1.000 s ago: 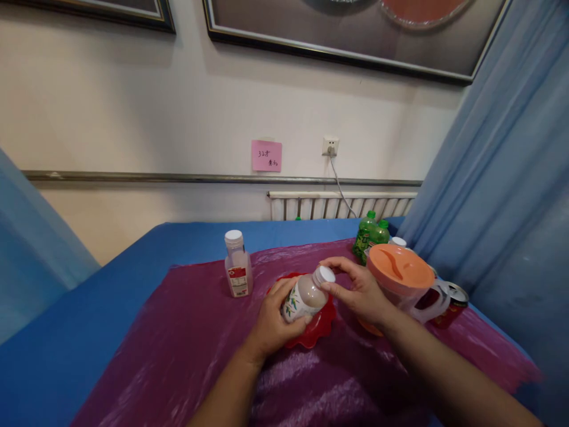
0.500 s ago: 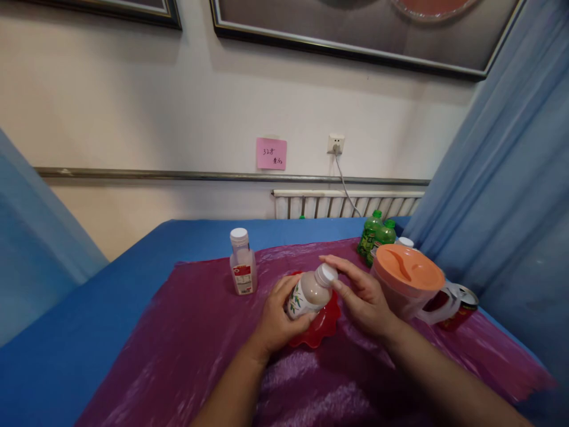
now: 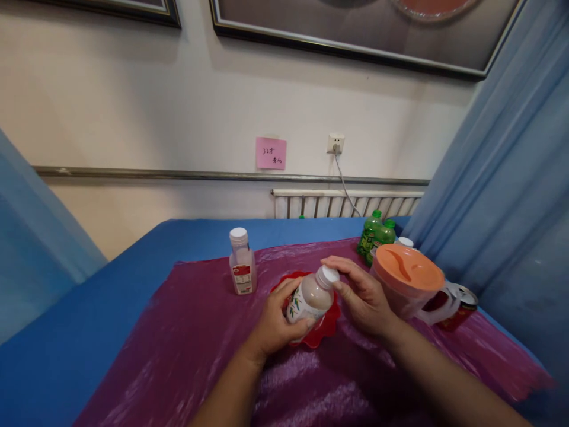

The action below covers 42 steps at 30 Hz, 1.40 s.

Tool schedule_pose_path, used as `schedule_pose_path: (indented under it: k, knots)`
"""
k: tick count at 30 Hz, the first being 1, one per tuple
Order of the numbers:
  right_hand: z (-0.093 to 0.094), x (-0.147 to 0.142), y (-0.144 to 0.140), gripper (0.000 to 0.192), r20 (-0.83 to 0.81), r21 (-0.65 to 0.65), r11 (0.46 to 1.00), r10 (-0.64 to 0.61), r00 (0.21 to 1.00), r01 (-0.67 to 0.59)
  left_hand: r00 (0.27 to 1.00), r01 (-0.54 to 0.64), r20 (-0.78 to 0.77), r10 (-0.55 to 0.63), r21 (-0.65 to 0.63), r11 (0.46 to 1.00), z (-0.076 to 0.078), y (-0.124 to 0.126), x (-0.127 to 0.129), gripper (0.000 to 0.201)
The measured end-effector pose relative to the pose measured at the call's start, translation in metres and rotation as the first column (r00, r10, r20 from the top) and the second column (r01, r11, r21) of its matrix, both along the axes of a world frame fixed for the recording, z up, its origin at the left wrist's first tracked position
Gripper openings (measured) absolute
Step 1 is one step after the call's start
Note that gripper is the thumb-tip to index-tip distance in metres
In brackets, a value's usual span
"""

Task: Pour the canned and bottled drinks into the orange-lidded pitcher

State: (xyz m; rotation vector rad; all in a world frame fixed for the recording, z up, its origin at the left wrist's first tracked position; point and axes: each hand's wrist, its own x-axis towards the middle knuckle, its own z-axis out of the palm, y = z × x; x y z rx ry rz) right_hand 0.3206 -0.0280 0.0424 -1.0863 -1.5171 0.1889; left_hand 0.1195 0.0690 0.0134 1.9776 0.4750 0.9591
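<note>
My left hand [image 3: 276, 317] is wrapped round a clear bottle [image 3: 314, 296] with a white leaf-patterned label and pale contents, tilted up to the right. At its top, the thumb and fingers of my right hand [image 3: 360, 293] close about the white cap [image 3: 328, 276], which sits on the neck. Beneath the bottle a red dish [image 3: 329, 325] with a scalloped rim rests on the purple sheet, partly hidden by my left hand and the bottle. Left of my hands stands another white-capped bottle [image 3: 243, 270] with a red and white label.
To the right stands a pitcher [image 3: 409, 276] with an orange lid, a drink can [image 3: 462, 308] behind its handle. Green bottles [image 3: 376, 237] are at the back right. A purple plastic sheet [image 3: 186, 332] covers part of the blue table [image 3: 53, 338]. Blue curtains [image 3: 502, 178] hang at both sides.
The bottle and both hands have shifted very slightly, and more of the red dish's far rim shows. Both hands keep their hold on the bottle and cap.
</note>
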Motion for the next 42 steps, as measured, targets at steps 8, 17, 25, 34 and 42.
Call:
schedule_pose_path:
  k: [8,17,25,34,42]
  knots:
    - [0.012,-0.006,0.003,0.031,0.089,-0.035,0.977,-0.206,0.975,0.209,0.984,-0.158,-0.047,0.170,0.192,0.968,-0.005,0.002,0.000,0.064]
    - [0.023,0.009,-0.006,0.037,0.208,-0.019,0.997,-0.073,0.975,0.079,0.989,-0.122,-0.057,0.138,0.227,0.966,-0.005,0.005,-0.001,0.064]
    - [0.031,0.012,-0.012,0.046,0.324,-0.084,0.996,0.008,0.946,0.020,0.993,-0.085,-0.067,0.099,0.183,0.979,-0.008,0.008,-0.002,0.064]
    - [0.035,0.014,-0.017,0.042,0.366,-0.153,0.988,0.079,0.927,-0.024,0.999,0.022,-0.041,-0.018,0.100,0.995,-0.001,0.005,-0.004,0.065]
    - [0.034,0.012,-0.015,0.025,0.382,-0.095,0.993,-0.027,0.924,0.068,0.998,0.035,-0.056,-0.029,0.118,0.992,0.006,0.001,-0.002,0.064]
